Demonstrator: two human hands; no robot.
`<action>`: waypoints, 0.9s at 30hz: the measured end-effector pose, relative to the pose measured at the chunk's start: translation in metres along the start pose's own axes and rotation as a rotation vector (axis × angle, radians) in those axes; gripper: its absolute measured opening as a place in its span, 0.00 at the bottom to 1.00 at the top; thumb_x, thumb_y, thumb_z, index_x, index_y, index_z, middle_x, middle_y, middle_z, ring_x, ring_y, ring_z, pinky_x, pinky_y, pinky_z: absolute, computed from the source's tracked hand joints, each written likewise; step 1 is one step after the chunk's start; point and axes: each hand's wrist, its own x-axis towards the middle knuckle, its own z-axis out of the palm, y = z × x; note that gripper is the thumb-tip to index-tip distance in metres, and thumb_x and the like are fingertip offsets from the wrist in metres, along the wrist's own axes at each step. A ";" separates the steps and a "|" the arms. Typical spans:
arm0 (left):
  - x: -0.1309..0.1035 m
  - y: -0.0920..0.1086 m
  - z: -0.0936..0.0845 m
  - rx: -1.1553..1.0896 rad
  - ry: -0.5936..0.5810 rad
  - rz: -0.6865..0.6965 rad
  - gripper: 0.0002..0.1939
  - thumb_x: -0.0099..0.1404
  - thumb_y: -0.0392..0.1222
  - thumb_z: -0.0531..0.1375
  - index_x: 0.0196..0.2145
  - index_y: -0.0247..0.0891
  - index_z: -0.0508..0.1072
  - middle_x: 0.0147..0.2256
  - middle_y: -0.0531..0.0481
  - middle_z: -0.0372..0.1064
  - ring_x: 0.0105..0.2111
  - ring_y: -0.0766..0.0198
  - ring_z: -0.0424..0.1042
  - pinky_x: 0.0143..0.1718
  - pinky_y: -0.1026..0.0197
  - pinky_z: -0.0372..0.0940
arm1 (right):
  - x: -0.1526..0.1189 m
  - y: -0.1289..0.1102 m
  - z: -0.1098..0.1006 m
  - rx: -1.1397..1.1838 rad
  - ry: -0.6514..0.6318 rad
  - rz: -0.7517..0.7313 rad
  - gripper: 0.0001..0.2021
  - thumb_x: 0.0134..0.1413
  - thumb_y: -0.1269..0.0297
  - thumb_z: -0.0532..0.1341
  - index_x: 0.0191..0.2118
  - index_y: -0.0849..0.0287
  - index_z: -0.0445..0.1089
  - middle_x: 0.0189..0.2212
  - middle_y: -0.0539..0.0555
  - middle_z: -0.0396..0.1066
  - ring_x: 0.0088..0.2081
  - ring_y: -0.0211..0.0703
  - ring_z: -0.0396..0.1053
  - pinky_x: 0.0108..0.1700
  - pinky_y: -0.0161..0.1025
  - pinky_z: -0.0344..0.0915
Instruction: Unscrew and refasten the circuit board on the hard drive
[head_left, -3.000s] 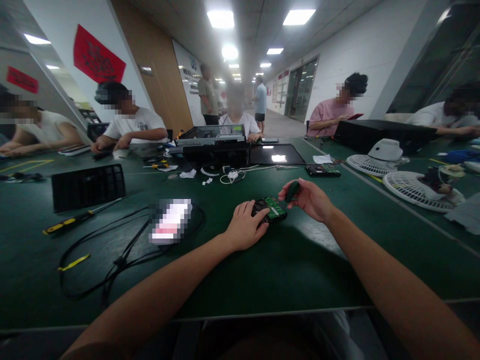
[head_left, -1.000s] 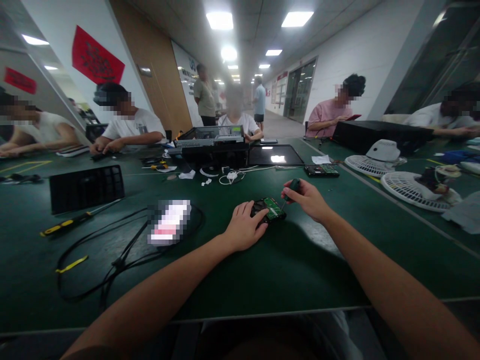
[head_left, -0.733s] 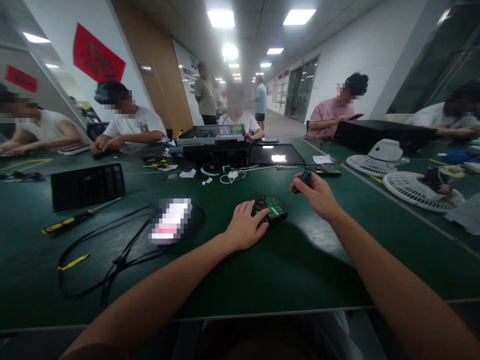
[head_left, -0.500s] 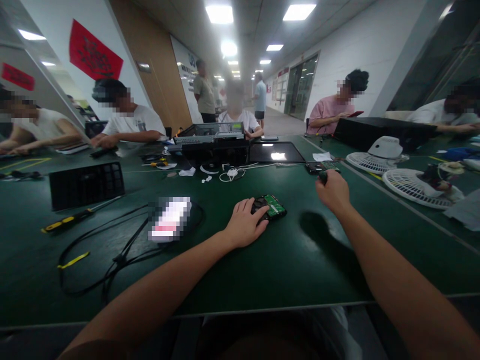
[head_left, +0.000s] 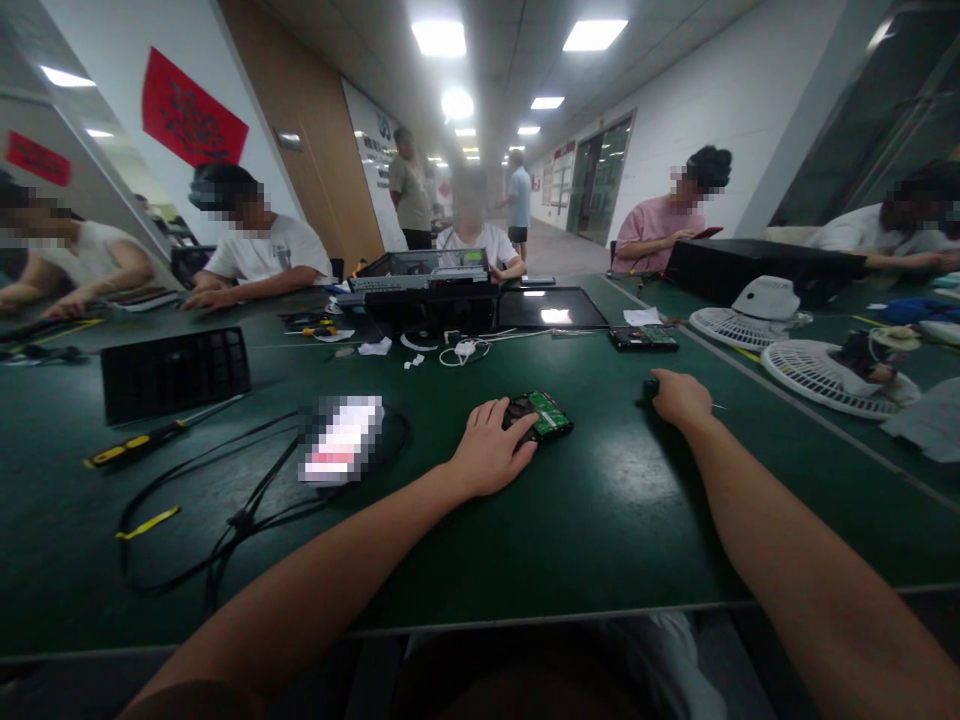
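My left hand lies over a hard drive flat on the green table, its fingers curled over the drive's left part and hiding it. The green circuit board faces up on the right part. To the right, my right hand is closed round the dark handle of a screwdriver, just above the table. A thin shaft shows past the far side of that hand; its tip is hard to make out. Farther back lies a second hard drive, touched by neither hand.
At left are a phone, black cables, a yellow-black screwdriver and a dark panel. An open computer case and a flat screen stand ahead. White fan parts lie right. Several people sit around.
My right hand has moved down and slightly right with the screwdriver, away from the second hard drive, which now shows fully. My left hand stays on the first drive.
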 end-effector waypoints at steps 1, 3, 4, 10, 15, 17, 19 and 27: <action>0.000 0.000 0.000 -0.004 -0.002 0.000 0.29 0.78 0.62 0.50 0.72 0.56 0.60 0.74 0.44 0.50 0.73 0.38 0.49 0.70 0.32 0.49 | 0.001 -0.001 -0.001 -0.006 -0.012 0.008 0.30 0.59 0.70 0.60 0.68 0.54 0.69 0.60 0.64 0.75 0.56 0.59 0.75 0.51 0.47 0.70; 0.000 0.000 -0.001 -0.003 -0.007 0.001 0.30 0.78 0.62 0.49 0.72 0.56 0.60 0.74 0.43 0.50 0.73 0.38 0.50 0.70 0.32 0.49 | 0.001 -0.001 -0.001 -0.018 -0.026 0.007 0.28 0.59 0.69 0.60 0.65 0.54 0.72 0.57 0.65 0.77 0.55 0.60 0.76 0.50 0.48 0.70; 0.000 0.001 -0.001 0.002 -0.006 0.001 0.29 0.78 0.62 0.49 0.72 0.56 0.60 0.73 0.43 0.50 0.73 0.38 0.50 0.70 0.32 0.49 | 0.001 -0.001 -0.002 -0.023 -0.028 0.000 0.26 0.59 0.69 0.60 0.63 0.54 0.74 0.56 0.65 0.77 0.54 0.60 0.76 0.49 0.48 0.70; -0.001 0.004 -0.003 0.019 0.000 -0.005 0.29 0.78 0.60 0.50 0.72 0.55 0.61 0.73 0.43 0.51 0.72 0.38 0.50 0.70 0.33 0.49 | -0.005 -0.001 -0.004 -0.032 -0.007 -0.050 0.21 0.59 0.71 0.60 0.57 0.55 0.77 0.55 0.64 0.77 0.55 0.59 0.73 0.52 0.48 0.68; -0.001 0.003 -0.002 0.010 -0.003 -0.004 0.29 0.78 0.61 0.50 0.72 0.55 0.61 0.74 0.43 0.50 0.72 0.38 0.50 0.70 0.33 0.49 | -0.012 -0.010 -0.008 -0.030 0.015 -0.119 0.20 0.60 0.70 0.59 0.56 0.57 0.78 0.56 0.64 0.76 0.56 0.57 0.72 0.53 0.46 0.68; -0.001 0.002 -0.002 0.009 -0.003 -0.006 0.29 0.78 0.61 0.49 0.72 0.55 0.61 0.74 0.43 0.50 0.72 0.38 0.50 0.70 0.33 0.49 | -0.014 -0.017 -0.010 -0.032 0.016 -0.133 0.17 0.62 0.69 0.58 0.52 0.58 0.80 0.54 0.64 0.77 0.55 0.57 0.73 0.52 0.46 0.69; 0.000 0.001 -0.001 0.010 -0.004 -0.005 0.29 0.78 0.61 0.49 0.72 0.55 0.61 0.74 0.42 0.50 0.72 0.37 0.50 0.70 0.32 0.49 | -0.016 -0.022 -0.012 -0.033 0.014 -0.136 0.16 0.63 0.69 0.57 0.49 0.58 0.80 0.52 0.65 0.78 0.53 0.57 0.74 0.50 0.46 0.70; 0.000 0.000 -0.001 -0.004 -0.009 -0.003 0.29 0.78 0.62 0.49 0.72 0.56 0.60 0.73 0.44 0.50 0.72 0.38 0.50 0.70 0.32 0.49 | -0.020 -0.026 -0.019 -0.015 0.009 -0.096 0.17 0.65 0.70 0.55 0.50 0.58 0.79 0.51 0.67 0.78 0.51 0.60 0.77 0.49 0.49 0.71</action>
